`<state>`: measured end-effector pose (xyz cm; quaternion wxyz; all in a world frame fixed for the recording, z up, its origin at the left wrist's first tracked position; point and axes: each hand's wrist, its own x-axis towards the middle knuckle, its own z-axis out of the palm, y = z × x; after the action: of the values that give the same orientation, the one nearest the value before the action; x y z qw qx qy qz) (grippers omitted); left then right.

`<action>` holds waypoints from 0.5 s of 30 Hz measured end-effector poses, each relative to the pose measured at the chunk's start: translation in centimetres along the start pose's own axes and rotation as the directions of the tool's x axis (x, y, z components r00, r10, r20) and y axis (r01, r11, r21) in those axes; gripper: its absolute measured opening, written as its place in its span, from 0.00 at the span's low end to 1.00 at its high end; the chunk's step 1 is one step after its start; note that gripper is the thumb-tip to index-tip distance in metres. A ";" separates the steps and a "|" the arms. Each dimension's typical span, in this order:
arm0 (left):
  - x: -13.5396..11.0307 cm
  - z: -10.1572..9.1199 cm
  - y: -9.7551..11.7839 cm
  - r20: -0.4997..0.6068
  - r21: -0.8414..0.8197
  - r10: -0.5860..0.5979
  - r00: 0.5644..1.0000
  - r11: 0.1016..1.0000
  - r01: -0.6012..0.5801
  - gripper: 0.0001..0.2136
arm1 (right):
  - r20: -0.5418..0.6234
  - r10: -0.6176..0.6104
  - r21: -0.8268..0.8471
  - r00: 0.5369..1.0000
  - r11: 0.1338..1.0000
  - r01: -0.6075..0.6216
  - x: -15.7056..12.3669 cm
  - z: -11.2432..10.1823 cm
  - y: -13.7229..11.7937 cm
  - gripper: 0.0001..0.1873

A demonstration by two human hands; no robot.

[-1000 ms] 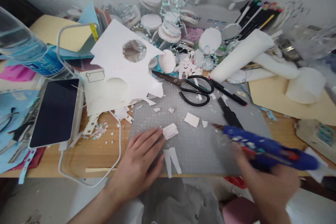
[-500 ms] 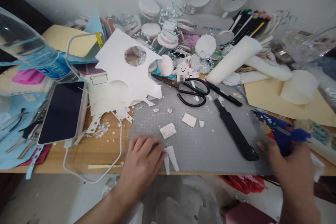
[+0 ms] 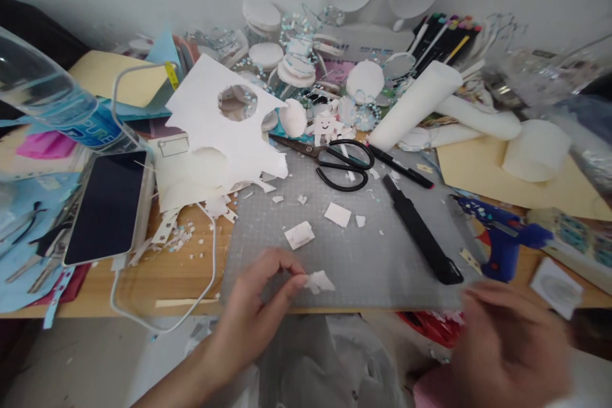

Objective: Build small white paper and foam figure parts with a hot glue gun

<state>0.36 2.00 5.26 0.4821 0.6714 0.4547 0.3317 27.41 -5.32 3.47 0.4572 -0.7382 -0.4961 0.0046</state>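
Near the front edge of the grey cutting mat [image 3: 373, 255], my left hand [image 3: 261, 315] pinches a small white paper piece [image 3: 321, 281] between thumb and fingertips. My right hand [image 3: 511, 347] is over the table's front edge at the right, apart from the blue glue gun [image 3: 502, 236]. Motion blurs its fingers, so I cannot tell whether they hold anything. Two small white paper rectangles, one folded-looking [image 3: 299, 235] and one flatter [image 3: 337, 215], lie beyond my left hand. A black utility knife [image 3: 425, 236] rests on the mat between my hands.
Black-handled scissors [image 3: 347, 166] and a black pen [image 3: 401, 167] lie farther back. To the left are a cut white sheet [image 3: 205, 105], a phone [image 3: 106, 207] with its cable, and a water bottle [image 3: 57, 99]. White rolls [image 3: 415, 105] and decorated discs crowd the back.
My right hand has left the glue gun and moved down toward the table's front edge. My left hand has picked up the white paper from the mat. The view has shifted slightly.
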 end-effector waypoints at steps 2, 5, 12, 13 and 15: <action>0.0 -0.1 0.6 -0.005 -0.054 -0.050 0.999 0.997 0.049 0.05 | 0.239 0.002 0.304 0.971 0.950 -0.077 -0.8 1.8 -2.9 0.07; 0.2 -0.1 1.1 -0.014 -0.061 -0.058 0.998 0.997 0.057 0.06 | 0.519 -0.141 0.514 0.843 0.840 -0.176 -1.0 4.3 -6.0 0.12; 0.3 0.0 0.5 -0.092 -0.078 -0.038 0.995 0.996 0.031 0.03 | 0.570 -0.220 0.586 0.791 0.785 -0.204 -0.4 7.5 -7.3 0.06; 0.3 0.0 0.3 -0.109 -0.076 -0.035 0.993 0.997 0.026 0.02 | 0.575 -0.221 0.579 0.788 0.791 -0.200 -0.4 7.6 -7.1 0.05; 0.3 0.1 -0.3 -0.135 -0.054 -0.030 0.990 0.998 0.023 0.05 | 0.594 -0.219 0.558 0.774 0.805 -0.201 -0.3 7.8 -6.7 0.04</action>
<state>0.48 2.25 4.96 0.4716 0.6285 0.4864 0.3821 18.74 0.32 3.36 0.4698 -0.5093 -0.5969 0.4046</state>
